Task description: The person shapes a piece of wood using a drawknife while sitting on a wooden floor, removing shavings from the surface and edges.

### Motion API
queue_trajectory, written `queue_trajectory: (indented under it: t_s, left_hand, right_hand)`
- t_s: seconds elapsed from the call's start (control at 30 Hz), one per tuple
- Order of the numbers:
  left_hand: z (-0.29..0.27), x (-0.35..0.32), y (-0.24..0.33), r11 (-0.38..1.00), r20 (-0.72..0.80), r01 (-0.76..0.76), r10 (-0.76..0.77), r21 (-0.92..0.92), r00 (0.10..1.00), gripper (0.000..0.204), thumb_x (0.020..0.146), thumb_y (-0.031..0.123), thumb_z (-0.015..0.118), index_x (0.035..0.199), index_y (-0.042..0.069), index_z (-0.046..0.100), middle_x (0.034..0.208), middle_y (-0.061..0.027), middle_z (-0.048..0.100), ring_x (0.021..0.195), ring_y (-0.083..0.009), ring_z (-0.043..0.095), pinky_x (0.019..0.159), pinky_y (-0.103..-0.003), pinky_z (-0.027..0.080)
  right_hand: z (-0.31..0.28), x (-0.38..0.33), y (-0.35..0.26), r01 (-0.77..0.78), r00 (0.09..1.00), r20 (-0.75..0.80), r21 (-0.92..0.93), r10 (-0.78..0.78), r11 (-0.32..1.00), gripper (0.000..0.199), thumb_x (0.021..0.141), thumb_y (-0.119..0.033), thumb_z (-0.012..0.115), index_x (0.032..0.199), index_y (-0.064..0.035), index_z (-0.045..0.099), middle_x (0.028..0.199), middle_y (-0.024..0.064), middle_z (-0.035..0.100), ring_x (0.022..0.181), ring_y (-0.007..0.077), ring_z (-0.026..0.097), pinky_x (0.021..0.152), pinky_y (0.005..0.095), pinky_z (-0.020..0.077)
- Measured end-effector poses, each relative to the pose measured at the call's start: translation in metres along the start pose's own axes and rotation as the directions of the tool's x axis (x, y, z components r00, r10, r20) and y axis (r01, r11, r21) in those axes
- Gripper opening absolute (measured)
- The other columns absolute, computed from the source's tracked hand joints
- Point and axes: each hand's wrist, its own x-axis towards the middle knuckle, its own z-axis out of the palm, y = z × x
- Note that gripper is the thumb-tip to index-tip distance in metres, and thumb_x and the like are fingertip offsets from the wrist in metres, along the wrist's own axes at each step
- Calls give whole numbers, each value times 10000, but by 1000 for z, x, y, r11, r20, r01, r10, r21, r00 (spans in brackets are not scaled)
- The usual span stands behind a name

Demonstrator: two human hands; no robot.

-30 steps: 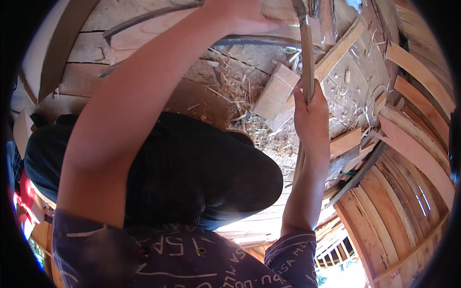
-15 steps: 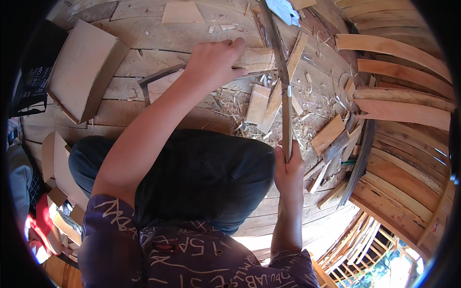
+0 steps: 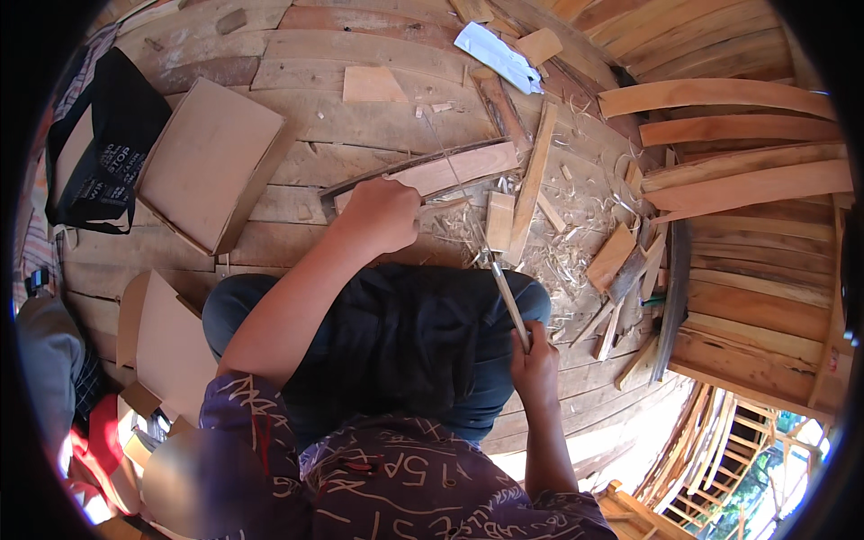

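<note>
My right hand (image 3: 535, 355) is closed round the wooden handle of a machete (image 3: 511, 299). Its long, narrow blade points away from me and to the left, crossing over a light wooden plank (image 3: 472, 166) with a dark, bark-like edge. My left hand (image 3: 382, 216) makes a fist at the plank's near side, overlapping its left part. Whatever may be inside that fist is hidden. Close to the blade, a short pale wood block (image 3: 499, 221) lies on the floor beside a long strip of wood (image 3: 535, 180).
Wood shavings (image 3: 544, 261) and offcuts (image 3: 612, 256) cover the plank floor to the right. Curved boards (image 3: 720, 94) lean along the right wall. At the left are a cardboard box (image 3: 211, 162) and a black bag (image 3: 112, 157). A light-blue wrapper (image 3: 498, 56) lies at the back.
My left hand has drawn nearer and closed from a spread grip. The machete has swung leftward and lower, its handle nearer my knee. The view has shifted.
</note>
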Motion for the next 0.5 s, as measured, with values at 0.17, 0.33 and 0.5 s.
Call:
queue_trajectory:
  t_s: [0.17, 0.33, 0.5]
  left_hand:
    - [-42, -12, -15, 766, 482, -73, 472, -639, 738, 577, 789, 413, 734, 1152, -27, 642, 1039, -188, 686, 966, -268, 653, 850, -337, 490]
    - [-54, -25, 11, 879, 108, -154, 225, -451, 968, 415, 864, 268, 659, 1168, -10, 617, 1002, -235, 672, 969, -362, 638, 867, -411, 483]
    - [-49, -31, 12, 880, -268, -210, 99, -426, 958, 426, 954, 227, 536, 1310, 4, 467, 1187, -247, 582, 1104, -421, 565, 933, -463, 451]
  right_hand:
    - [-13, -5, -39, 12, 999, -41, 320, 2, 947, 134, 965, -145, 589, 956, -12, 575, 610, 29, 522, 492, 115, 483, 470, 298, 393]
    - [-9, 2, -24, -138, 978, -81, 438, 192, 888, 188, 941, -183, 625, 890, -4, 599, 627, 97, 559, 549, 178, 519, 534, 319, 429]
    - [24, -11, 20, -213, 975, -11, 251, 223, 944, 222, 929, -207, 649, 850, -7, 592, 612, 35, 509, 570, 128, 475, 533, 312, 385]
